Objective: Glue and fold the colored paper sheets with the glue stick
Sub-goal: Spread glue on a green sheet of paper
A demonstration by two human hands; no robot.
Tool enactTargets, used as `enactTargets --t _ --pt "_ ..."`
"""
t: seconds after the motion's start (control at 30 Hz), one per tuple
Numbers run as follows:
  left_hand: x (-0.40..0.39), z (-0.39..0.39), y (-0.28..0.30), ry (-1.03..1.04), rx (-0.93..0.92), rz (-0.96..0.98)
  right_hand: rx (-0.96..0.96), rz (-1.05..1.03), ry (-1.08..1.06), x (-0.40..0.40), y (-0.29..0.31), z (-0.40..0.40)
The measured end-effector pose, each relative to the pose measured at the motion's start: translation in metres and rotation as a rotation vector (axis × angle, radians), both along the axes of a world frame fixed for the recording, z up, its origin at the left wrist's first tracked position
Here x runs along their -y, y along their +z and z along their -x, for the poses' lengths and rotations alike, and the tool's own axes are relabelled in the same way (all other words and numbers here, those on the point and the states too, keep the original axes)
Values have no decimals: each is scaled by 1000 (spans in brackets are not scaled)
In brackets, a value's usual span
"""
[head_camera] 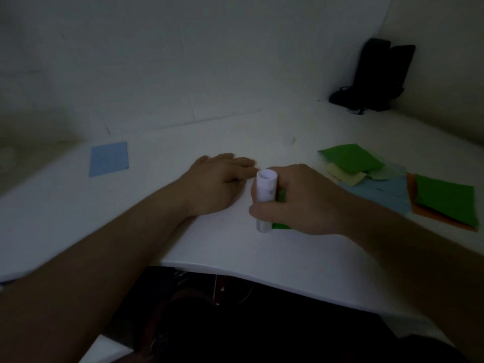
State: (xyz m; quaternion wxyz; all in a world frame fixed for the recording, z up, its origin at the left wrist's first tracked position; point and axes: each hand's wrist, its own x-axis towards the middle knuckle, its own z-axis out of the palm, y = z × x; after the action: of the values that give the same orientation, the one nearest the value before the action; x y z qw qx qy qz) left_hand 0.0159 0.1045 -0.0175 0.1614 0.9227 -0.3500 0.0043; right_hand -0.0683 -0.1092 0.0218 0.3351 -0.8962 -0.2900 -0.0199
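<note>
My right hand (301,200) grips a white glue stick (265,195), held nearly upright with its lower end on the white table (104,218). A small piece of green paper (281,226) shows under that hand, mostly hidden by it. My left hand (217,179) lies flat on the table just left of the glue stick, fingers straight and pointing right. A pile of colored sheets (387,179) in green, yellow, light blue and orange lies to the right. A single blue sheet (108,158) lies at the far left.
A black object (374,77) with a cord stands in the back right corner against the wall. The table's front edge (262,273) curves just below my forearms. White walls close the table at the back and right.
</note>
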Motion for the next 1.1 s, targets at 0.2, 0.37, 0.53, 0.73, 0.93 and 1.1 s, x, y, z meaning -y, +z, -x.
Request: enactTargets --t 0.2,0.37,0.53,0.73,0.93,1.1 --pt "1 6 7 40 15 16 -17 -199 -34 14 20 -24" --pt "5 12 14 70 18 31 -15 -70 -24 8 -4 -23" --pt "7 15 17 91 -5 7 117 -23 -146 13 -7 -38" --pt "4 14 14 82 -9 14 111 -161 -217 16 -5 -37" --pt "5 15 13 91 -8 46 35 -76 -224 12 -11 -41" --pt "6 19 22 294 -210 455 175 -106 -346 22 -11 -47"
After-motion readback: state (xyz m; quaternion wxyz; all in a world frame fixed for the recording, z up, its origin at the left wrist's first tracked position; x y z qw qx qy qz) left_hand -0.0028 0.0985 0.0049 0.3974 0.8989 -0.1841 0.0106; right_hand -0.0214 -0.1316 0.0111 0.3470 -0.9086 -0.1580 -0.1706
